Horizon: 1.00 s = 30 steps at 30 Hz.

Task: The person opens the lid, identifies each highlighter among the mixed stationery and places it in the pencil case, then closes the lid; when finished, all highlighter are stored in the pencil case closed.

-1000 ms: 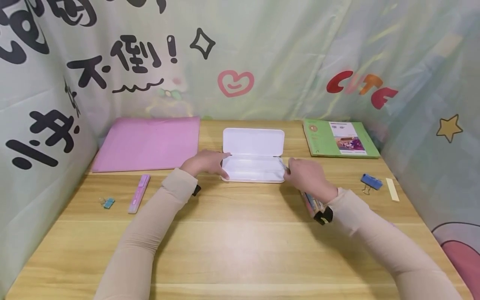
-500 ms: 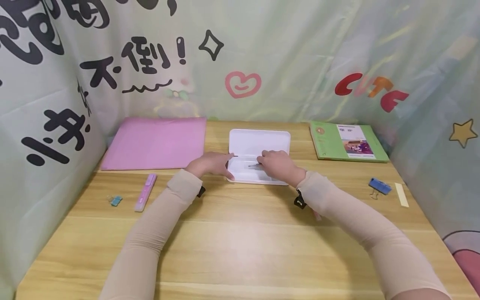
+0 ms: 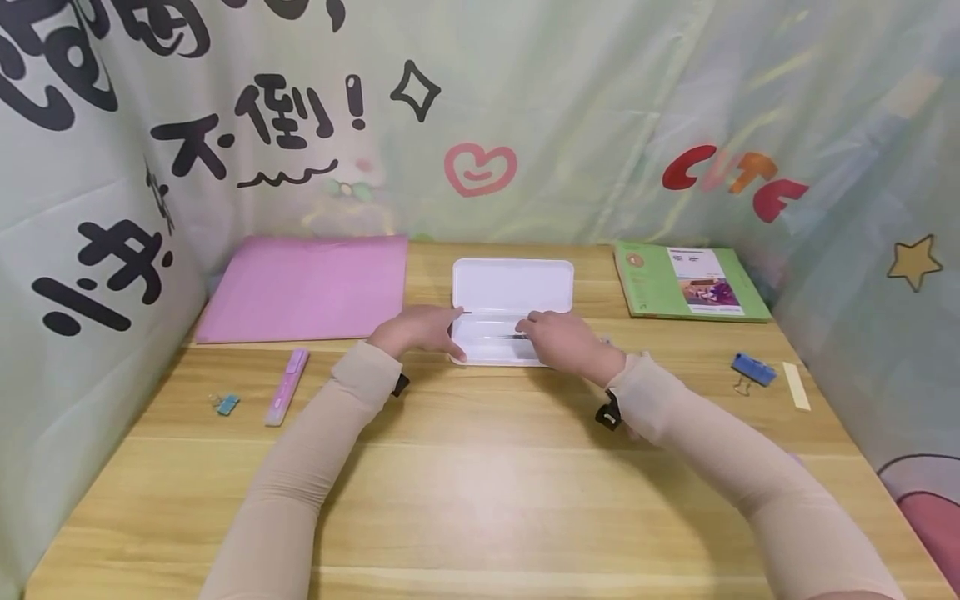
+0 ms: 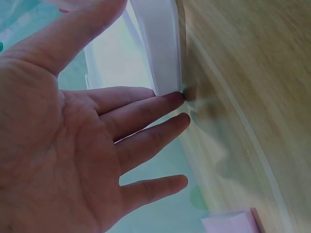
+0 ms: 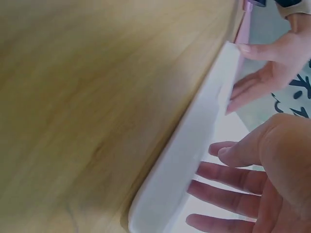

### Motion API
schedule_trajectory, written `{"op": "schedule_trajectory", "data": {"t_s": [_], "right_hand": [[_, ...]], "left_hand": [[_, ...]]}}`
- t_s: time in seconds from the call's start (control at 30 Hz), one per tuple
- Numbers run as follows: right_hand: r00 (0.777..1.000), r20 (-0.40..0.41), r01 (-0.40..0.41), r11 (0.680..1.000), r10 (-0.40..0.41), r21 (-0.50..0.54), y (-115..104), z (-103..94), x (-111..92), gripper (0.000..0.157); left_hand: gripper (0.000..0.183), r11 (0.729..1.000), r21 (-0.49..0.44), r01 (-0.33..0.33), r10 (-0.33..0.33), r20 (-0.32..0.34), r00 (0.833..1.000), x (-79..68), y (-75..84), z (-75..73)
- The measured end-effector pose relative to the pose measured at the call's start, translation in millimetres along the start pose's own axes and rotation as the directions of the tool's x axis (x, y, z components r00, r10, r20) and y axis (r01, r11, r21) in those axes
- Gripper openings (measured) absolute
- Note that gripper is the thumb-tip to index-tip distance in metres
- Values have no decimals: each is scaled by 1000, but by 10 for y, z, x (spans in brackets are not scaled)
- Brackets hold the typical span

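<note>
A white pencil case point(image 3: 513, 285) stands open at the middle back of the table, lid raised. My left hand point(image 3: 415, 330) holds its left end, thumb at the front corner and fingers towards the hinge. In the left wrist view, that hand's fingertips point(image 4: 178, 99) touch the white end wall. My right hand point(image 3: 567, 344) reaches over the case's right half. A thin dark stick, perhaps a pen point(image 3: 501, 337), lies lengthwise in the case at its fingertips. In the right wrist view, the fingers point(image 5: 228, 204) are loosely extended, thumb near index; their tips' contact with the stick is hidden.
A pink folder point(image 3: 307, 287) lies back left, with a purple pen-shaped item point(image 3: 287, 387) and a teal binder clip point(image 3: 227, 405) before it. At right are a green book point(image 3: 690, 282), a blue binder clip point(image 3: 753, 369) and a cream strip point(image 3: 797, 386).
My right hand moved left from the case's right edge to over its inside, carrying the thin stick, then shifted slightly back right. The stick now lies in the case. My left hand stayed there.
</note>
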State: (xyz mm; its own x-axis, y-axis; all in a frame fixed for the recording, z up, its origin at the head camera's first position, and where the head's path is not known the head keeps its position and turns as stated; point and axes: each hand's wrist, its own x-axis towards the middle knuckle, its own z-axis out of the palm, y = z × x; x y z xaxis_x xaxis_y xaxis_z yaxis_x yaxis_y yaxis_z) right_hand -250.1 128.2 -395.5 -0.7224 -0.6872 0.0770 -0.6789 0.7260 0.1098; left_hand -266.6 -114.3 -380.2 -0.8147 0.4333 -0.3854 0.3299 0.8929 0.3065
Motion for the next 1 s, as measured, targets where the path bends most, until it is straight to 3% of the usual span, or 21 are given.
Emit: {"op": "schedule_trajectory", "data": {"t_s": [0.23,0.33,0.4,0.5,0.57,0.63,0.8,1.0], "right_hand": [[997,-63,-48,998,51,52,63,-111,-226,27],[989,-71,-126,990,131,63,96,-153,-383,18],[975,-13,-222,974,223,54,124,-190,-509,10],[930,140,-342,940,340,-7,175,-256,-703,10],[897,240,-375,926,372,-35,206,-286,-806,18],[879,305,-376,926,366,-29,221,-289,-878,25],[860,378,-390,919,344,52,181,-252,-974,37],[843,382,-425,904,378,45,131,-225,-1020,47]], "left_hand": [[91,1000,21,-18,18,-9,1000,5,-16,2],[91,1000,23,-20,21,-7,1000,6,-11,3],[91,999,27,-21,21,-6,1000,9,-11,7],[91,1000,25,-17,17,-5,1000,13,-8,15],[91,1000,24,-16,16,-5,1000,8,-13,17],[91,1000,25,-12,13,-6,1000,-1,-14,17],[91,1000,22,-14,14,-3,1000,-7,-10,16],[91,1000,22,-22,22,-6,1000,11,5,24]]}}
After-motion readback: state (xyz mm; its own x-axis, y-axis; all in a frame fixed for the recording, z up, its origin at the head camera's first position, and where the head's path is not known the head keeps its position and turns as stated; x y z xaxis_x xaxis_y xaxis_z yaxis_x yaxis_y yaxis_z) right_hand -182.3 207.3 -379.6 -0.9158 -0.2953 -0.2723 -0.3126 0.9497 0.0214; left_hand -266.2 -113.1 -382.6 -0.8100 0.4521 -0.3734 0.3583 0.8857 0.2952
